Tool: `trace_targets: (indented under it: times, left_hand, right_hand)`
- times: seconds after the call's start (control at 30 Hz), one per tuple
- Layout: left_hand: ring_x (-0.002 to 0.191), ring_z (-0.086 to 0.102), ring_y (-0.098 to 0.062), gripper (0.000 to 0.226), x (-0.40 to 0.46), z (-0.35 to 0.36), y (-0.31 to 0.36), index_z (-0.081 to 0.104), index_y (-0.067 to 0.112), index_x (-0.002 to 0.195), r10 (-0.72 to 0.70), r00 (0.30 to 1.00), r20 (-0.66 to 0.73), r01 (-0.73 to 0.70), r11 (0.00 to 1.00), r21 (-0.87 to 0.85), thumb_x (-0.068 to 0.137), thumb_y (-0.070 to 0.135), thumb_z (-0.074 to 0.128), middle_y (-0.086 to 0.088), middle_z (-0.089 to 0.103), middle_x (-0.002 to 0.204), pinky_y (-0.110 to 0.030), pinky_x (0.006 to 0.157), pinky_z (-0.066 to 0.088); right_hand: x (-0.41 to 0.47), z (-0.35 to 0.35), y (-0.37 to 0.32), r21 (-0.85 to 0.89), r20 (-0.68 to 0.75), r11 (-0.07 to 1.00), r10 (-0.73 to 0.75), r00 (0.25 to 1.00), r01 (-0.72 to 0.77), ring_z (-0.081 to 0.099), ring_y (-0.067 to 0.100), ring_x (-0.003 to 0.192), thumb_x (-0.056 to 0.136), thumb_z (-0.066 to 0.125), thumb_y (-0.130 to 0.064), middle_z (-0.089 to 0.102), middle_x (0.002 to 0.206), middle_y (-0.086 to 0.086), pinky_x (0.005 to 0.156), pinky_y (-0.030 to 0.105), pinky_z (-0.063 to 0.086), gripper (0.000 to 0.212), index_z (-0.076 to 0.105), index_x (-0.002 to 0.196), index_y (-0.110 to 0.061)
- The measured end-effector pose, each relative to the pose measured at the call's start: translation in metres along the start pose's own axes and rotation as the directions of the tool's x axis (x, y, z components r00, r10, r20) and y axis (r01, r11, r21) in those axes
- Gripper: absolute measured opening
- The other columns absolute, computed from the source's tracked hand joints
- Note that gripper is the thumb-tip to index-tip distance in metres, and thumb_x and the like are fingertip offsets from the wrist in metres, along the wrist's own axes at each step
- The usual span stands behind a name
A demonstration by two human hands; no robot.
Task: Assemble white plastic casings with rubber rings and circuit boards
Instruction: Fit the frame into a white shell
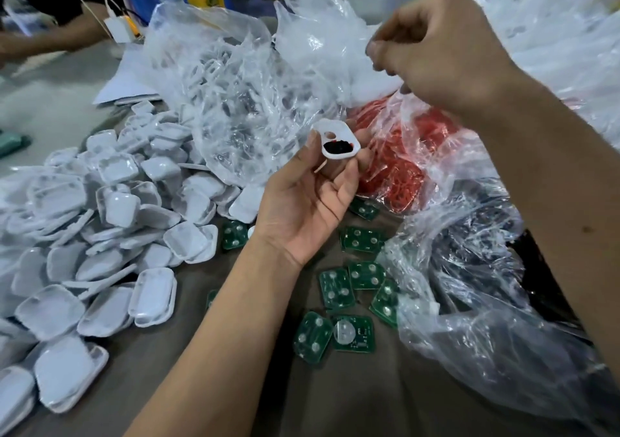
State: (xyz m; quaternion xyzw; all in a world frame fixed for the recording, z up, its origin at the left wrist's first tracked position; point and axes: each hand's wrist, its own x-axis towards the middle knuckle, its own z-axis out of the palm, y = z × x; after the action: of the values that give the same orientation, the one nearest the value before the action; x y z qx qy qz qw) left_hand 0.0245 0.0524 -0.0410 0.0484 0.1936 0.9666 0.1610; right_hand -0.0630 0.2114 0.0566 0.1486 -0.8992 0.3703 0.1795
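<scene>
The left hand (pixel 302 208) pinched a white casing (pixel 337 144) by its edges above the circuit boards (pixel 335 289); light, stiff, probably slippery. The right hand (pixel 446 51) was curled, contents unclear.

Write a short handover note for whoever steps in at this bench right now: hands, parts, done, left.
Left hand: holds one white casing up by its edges; something black with a bit of red sits in its opening.
Right hand: raised over the bag of red rubber rings, fingers curled; whether it holds a ring cannot be seen.
Parts: pile of white casings on the left; green circuit boards loose on the table, near centre.
Done: casing picked up.
Left: no board in this casing yet; the pile remains.
</scene>
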Motion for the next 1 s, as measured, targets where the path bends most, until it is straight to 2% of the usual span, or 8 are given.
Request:
trace_targets:
  times: [0.23,0.33,0.43,0.53,0.63,0.73,0.9,1.0]
  left_hand:
    - [0.087,0.073,-0.027,0.061,0.0,-0.004,-0.003,0.062,-0.006,0.126,0.004,0.999,-0.036,-0.004,1.0,0.019,0.073,0.017,0.082,-0.024,0.069,0.114,-0.025,0.075,0.062]
    - [0.087,0.074,-0.027,0.056,-0.001,-0.005,-0.007,0.07,-0.003,0.117,-0.03,0.999,-0.019,0.03,0.999,0.038,0.068,0.016,0.09,-0.023,0.071,0.116,-0.025,0.073,0.062]
    - [0.085,0.074,-0.026,0.06,-0.001,-0.004,-0.014,0.071,-0.001,0.116,-0.074,0.997,-0.008,0.074,0.995,0.065,0.064,0.018,0.095,-0.021,0.072,0.115,-0.024,0.072,0.062]
    - [0.082,0.074,-0.024,0.062,0.001,-0.003,-0.017,0.075,0.002,0.113,-0.084,0.996,-0.025,0.087,0.987,0.132,0.059,0.022,0.098,-0.019,0.073,0.114,-0.022,0.071,0.061]
    - [0.082,0.073,-0.022,0.067,0.002,-0.001,-0.018,0.075,0.003,0.114,-0.09,0.995,-0.044,0.096,0.982,0.163,0.056,0.024,0.1,-0.017,0.073,0.112,-0.02,0.071,0.06]
    - [0.08,0.074,-0.021,0.07,0.004,0.002,-0.021,0.076,0.004,0.114,-0.096,0.994,-0.052,0.104,0.975,0.194,0.052,0.026,0.101,-0.016,0.074,0.11,-0.02,0.072,0.06]
    - [0.079,0.074,-0.022,0.066,0.004,0.006,-0.021,0.079,0.005,0.108,-0.092,0.994,-0.06,0.103,0.972,0.212,0.05,0.027,0.101,-0.017,0.075,0.109,-0.021,0.07,0.06]
    - [0.08,0.074,-0.022,0.064,0.004,0.005,-0.02,0.078,0.005,0.109,-0.096,0.994,-0.051,0.105,0.971,0.213,0.054,0.027,0.1,-0.016,0.075,0.109,-0.021,0.07,0.06]
  right_hand:
    - [0.034,-0.032,0.056,-0.405,-0.259,0.896,0.077,0.963,-0.181,0.071,0.032,0.095,0.092,0.062,-0.014,0.075,0.099,0.015,0.08,0.03,0.056,0.017,0.078,0.099,-0.014]
    - [0.065,-0.064,0.093,-0.661,-0.24,0.705,0.127,0.962,-0.258,0.055,0.033,0.067,0.089,0.058,-0.001,0.055,0.077,0.017,0.059,0.026,0.04,0.013,0.06,0.078,-0.008]
    - [0.092,-0.087,0.124,-0.816,-0.081,0.551,0.191,0.978,-0.175,0.048,0.031,0.069,0.09,0.052,0.006,0.057,0.089,0.018,0.062,0.034,0.039,0.017,0.063,0.089,-0.007]
    - [0.1,-0.087,0.148,-0.875,0.105,0.479,0.333,0.937,-0.072,0.063,0.041,0.103,0.097,0.056,-0.005,0.065,0.124,0.026,0.082,0.038,0.053,0.026,0.071,0.118,0.001]
    - [0.089,-0.074,0.166,-0.87,0.173,0.486,0.463,0.87,-0.086,0.066,0.039,0.112,0.092,0.063,-0.002,0.067,0.124,0.025,0.076,0.027,0.052,0.028,0.07,0.119,0.004]
    - [0.089,-0.065,0.179,-0.827,0.178,0.548,0.47,0.864,-0.127,0.064,0.037,0.119,0.088,0.061,0.005,0.064,0.135,0.019,0.096,0.036,0.056,0.046,0.066,0.133,-0.003]
    - [0.096,-0.054,0.179,-0.791,0.165,0.583,0.498,0.851,-0.187,0.062,0.032,0.086,0.077,0.067,0.012,0.068,0.099,0.02,0.078,0.033,0.052,0.026,0.07,0.1,0.001]
    - [0.101,-0.047,0.184,-0.809,0.047,0.556,0.381,0.923,-0.188,0.064,0.04,0.102,0.084,0.062,0.008,0.065,0.105,0.022,0.082,0.042,0.049,0.027,0.068,0.11,0.002]
